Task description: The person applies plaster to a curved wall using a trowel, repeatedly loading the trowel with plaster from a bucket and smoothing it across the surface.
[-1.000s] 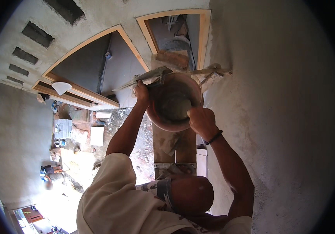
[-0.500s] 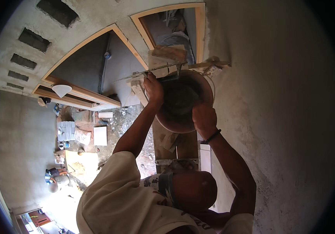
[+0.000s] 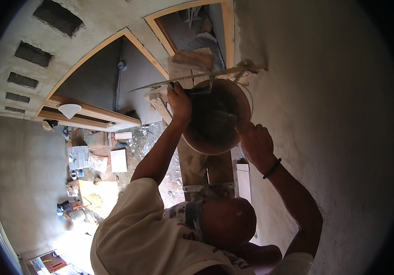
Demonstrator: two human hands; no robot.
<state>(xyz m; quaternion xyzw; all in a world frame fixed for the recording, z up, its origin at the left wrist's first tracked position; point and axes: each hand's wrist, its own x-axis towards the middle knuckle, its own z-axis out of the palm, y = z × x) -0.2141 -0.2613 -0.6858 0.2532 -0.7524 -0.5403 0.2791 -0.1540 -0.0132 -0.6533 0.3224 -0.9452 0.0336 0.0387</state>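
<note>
My left hand [image 3: 178, 103] is closed around the black handle of a plastering trowel [image 3: 199, 90]. Its long thin blade, seen nearly edge-on, reaches across the far side of a round bucket [image 3: 211, 151]. The bucket's inside is dark, and a thin wire handle loops along its right side. At the bucket's right rim, my right hand [image 3: 257, 145] is closed, with a dark band on its wrist. A pale, blurred shape lies inside the bucket near those fingers; whether they grip it I cannot tell.
Wooden planks [image 3: 192, 165] run beneath the bucket, with a wooden crossbar [image 3: 252, 69] beyond it. A plastered wall [image 3: 334, 137] rises close on the right. Wood-framed openings [image 3: 135, 39] are at upper left. Far below left, a person [image 3: 71, 208] bends near stacked materials [image 3: 79, 157].
My right hand has moved rightward from over the bucket to its right rim, and the elbow has swung outward. My left hand keeps its hold on the trowel. The view has shifted slightly.
</note>
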